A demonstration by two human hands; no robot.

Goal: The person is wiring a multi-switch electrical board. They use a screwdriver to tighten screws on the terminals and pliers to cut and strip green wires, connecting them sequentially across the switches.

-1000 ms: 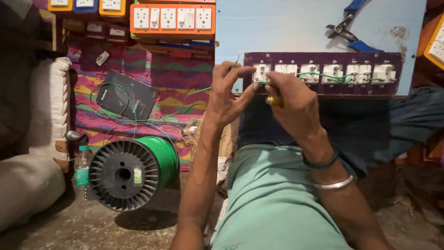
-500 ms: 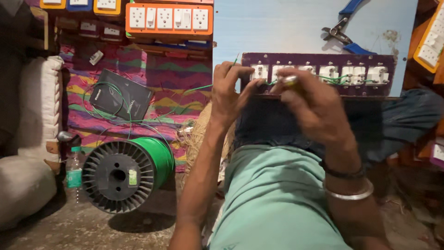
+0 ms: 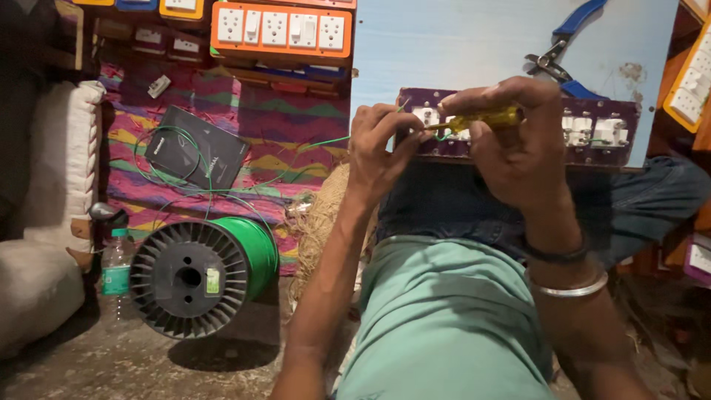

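From the head camera, the right hand (image 3: pixel 518 144) is closed around a yellow screwdriver (image 3: pixel 481 118), held level with its tip pointing left at the near edge of a purple switchboard (image 3: pixel 622 148) that rests on the person's lap, against the dark jeans (image 3: pixel 444 200). The left hand (image 3: pixel 379 148) is curled at the board's left end, fingertips pinching a thin green wire (image 3: pixel 326 142) just beside the screwdriver tip; the wire trails away left across the patterned cloth (image 3: pixel 296 126). White sockets sit in a row along the board, partly hidden by the right hand. A bangle (image 3: pixel 566 289) and a dark band circle the right wrist. Behind the board lies a pale blue panel (image 3: pixel 459 44) with blue-handled pliers (image 3: pixel 563 44) on it. Far left of that sits an orange switchboard (image 3: pixel 281 30). On the floor to the left stands a black spool (image 3: pixel 194 278) of green wire, a plastic bottle (image 3: pixel 115 270) just beside it, and a black box (image 3: pixel 196 155) lies on the cloth further back
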